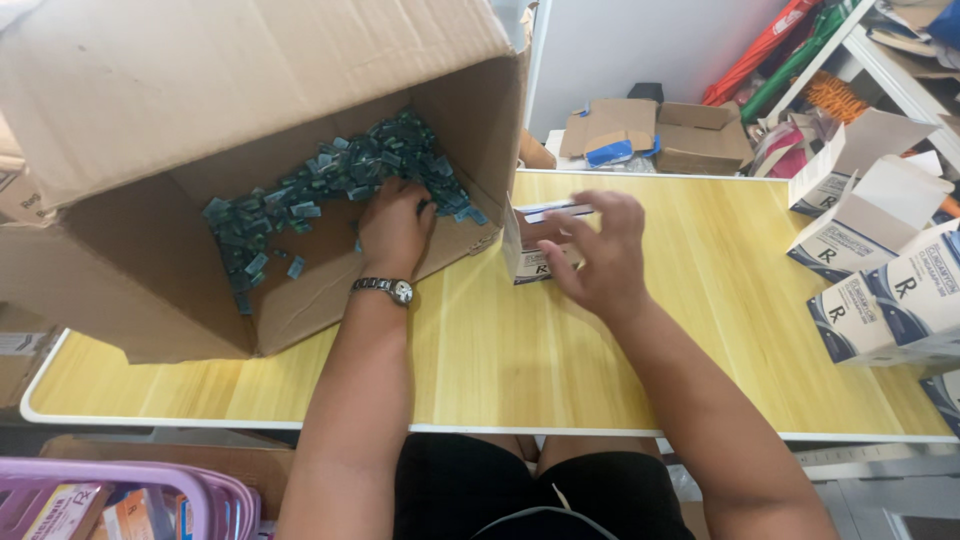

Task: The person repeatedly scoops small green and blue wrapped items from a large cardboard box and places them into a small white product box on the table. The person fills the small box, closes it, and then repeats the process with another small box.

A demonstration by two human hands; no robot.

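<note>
A big cardboard carton (pixel 140 110) lies tipped on its side on the yellow wooden table (pixel 720 330), open toward me. Inside it sits a heap of small blue-green foil packets (pixel 330 180). My left hand (pixel 395 228), with a metal wristwatch, reaches into the carton and rests on the packets, fingers curled into the heap. My right hand (pixel 598 250) hovers with fingers spread over a small white open box (pixel 528 250) standing just right of the carton, touching its top flap.
Several white and blue small boxes (pixel 880 270) are stacked at the table's right edge. Beyond the table lie flattened brown cartons (pixel 690 135) and cluttered shelves. A pink plastic basket (pixel 120 495) with packages sits at lower left.
</note>
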